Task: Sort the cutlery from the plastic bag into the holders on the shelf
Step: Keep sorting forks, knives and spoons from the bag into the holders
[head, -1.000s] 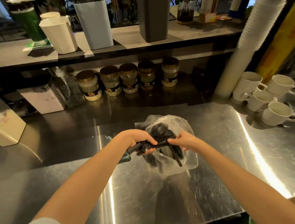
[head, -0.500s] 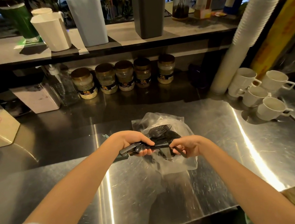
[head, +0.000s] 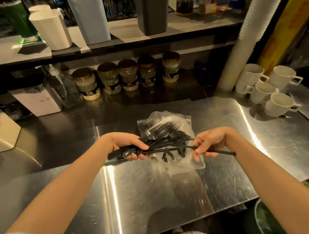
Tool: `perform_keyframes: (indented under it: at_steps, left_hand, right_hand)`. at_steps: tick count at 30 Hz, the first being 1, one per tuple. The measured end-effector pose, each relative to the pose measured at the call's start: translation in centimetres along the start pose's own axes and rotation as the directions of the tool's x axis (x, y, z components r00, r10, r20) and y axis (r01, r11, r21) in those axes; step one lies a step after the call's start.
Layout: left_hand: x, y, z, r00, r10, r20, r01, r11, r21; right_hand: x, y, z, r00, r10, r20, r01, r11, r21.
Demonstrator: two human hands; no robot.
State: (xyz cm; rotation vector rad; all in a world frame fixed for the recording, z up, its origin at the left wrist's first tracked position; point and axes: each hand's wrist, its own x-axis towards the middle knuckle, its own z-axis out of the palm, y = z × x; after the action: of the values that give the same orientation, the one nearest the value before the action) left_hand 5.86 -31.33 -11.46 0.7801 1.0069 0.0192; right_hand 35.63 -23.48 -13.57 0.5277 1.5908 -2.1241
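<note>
Left hand (head: 127, 142) has fingers & thumb curled tight round a bundle of black plastic forks and spoons (head: 163, 135), handles sticking out left, tines fanned right, over the clear crumpled plastic bag (head: 169, 116), which lies on the scratched stainless-steel counter (head: 139, 195) w/ a few more black pieces inside. Right hand (head: 212, 141) pinches one thin black plastic utensil (head: 223, 151) btwn thumb & curled fingers, handle end poking out right, other end in among the bundle; type can't tell. Up on the grey shelf (head: 187, 23), well apart from both hands, stand a white faceted holder (head: 51, 30), a pale blue square holder (head: 88, 16) & a dark grey square holder (head: 151, 7).
</note>
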Motion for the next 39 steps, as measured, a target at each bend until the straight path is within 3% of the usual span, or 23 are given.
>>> perform_keyframes:
  at_steps: [11,15,21,24,32,36,39]
  left_hand:
    - [-3.1,-1.9,0.3,0.998,-0.01,0.07,0.007,0.999,0.049]
    - [-3.9,-1.8,0.5,0.994,0.026,0.109,-0.034,0.996,0.077]
    - [-5.0,-0.5,0.5,0.982,0.182,0.051,-0.184,0.982,0.037]
    - [-5.7,0.8,0.6,0.966,0.255,-0.046,-0.251,0.965,0.075]
    - [-7.3,2.5,-0.7,0.929,0.316,-0.191,-0.316,0.948,0.027]
    - [-6.3,2.7,-0.5,0.861,0.332,-0.385,-0.375,0.926,-0.038]
    - [-4.0,3.1,0.3,0.81,0.371,-0.454,-0.448,0.891,-0.072]
  right_hand:
    - [-3.4,-0.2,1.5,0.996,0.086,0.037,-0.081,0.989,-0.122]
    - [-5.4,-0.1,2.1,0.997,0.063,0.039,-0.059,0.994,-0.088]
    - [-7.1,-0.4,2.1,0.981,-0.064,-0.184,0.058,0.998,-0.037]
    - [-6.8,-1.1,2.2,0.906,-0.095,-0.412,0.105,0.995,0.0]
    - [-5.0,-2.0,1.3,0.701,-0.149,-0.698,0.217,0.976,0.01]
    - [-2.6,-2.2,1.1,0.537,-0.14,-0.832,0.419,0.9,0.118]
    - [1.1,-3.4,1.1,0.461,-0.135,-0.877,0.539,0.827,0.156]
